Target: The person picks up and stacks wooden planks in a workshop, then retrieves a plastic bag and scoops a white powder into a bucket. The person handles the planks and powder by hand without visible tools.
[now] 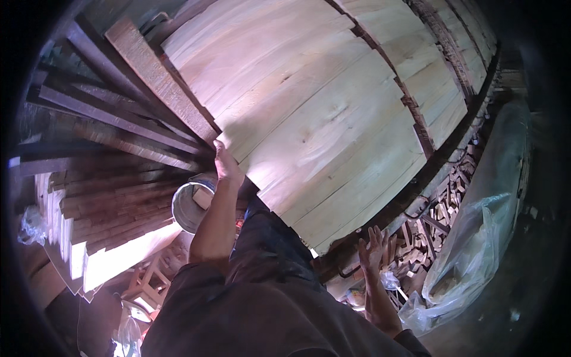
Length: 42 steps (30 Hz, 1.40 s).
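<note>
A broad pale wooden panel (321,137), made of boards laid edge to edge, fills the middle and top of the view. At its left edge is my left hand (228,163), closed against the board's rim; part of its fingers is hidden there. My right hand (372,247) is raised by the panel's lower right edge, palm up and fingers apart, with nothing in it. More pale panels (410,65) lie beyond, separated by dark uneven gaps.
Dark wooden beams (119,113) and a stack of boards (113,208) stand at left. A grey bucket (185,208) is beside my left forearm. On the right are a heap of wood offcuts (419,247) and clear plastic sheeting (476,256). A small wooden stool (146,285) is at lower left.
</note>
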Each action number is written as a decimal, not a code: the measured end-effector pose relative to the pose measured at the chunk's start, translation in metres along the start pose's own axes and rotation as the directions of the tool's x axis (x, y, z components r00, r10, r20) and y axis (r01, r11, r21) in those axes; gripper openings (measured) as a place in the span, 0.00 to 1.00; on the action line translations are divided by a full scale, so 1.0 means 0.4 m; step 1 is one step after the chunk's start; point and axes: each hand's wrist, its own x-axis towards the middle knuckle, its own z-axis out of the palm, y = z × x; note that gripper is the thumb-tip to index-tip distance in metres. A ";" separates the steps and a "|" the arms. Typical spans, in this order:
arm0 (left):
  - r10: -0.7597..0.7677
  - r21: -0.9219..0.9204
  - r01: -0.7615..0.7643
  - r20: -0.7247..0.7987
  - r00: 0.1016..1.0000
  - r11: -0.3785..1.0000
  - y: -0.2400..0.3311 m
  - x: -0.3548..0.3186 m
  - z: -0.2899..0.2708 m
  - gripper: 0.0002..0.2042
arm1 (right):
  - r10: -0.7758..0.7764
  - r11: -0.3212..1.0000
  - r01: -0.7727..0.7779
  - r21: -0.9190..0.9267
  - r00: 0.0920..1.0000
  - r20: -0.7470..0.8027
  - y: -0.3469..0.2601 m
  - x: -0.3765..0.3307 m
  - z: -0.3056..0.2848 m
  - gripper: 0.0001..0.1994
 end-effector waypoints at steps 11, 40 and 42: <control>0.095 -0.026 -0.094 0.025 0.995 0.995 -0.033 0.138 -0.025 0.31 | 0.013 0.992 -0.007 -0.127 0.999 0.047 0.003 0.018 -0.012 0.27; 0.486 0.237 -0.486 0.064 0.872 0.841 0.090 0.311 -0.028 0.14 | 0.034 0.982 -0.014 -0.187 0.994 0.104 -0.024 0.043 -0.040 0.24; 0.469 0.325 -0.454 0.037 0.883 0.830 0.103 0.329 -0.039 0.17 | 0.098 0.982 -0.080 -0.172 0.990 0.097 -0.031 0.036 -0.035 0.24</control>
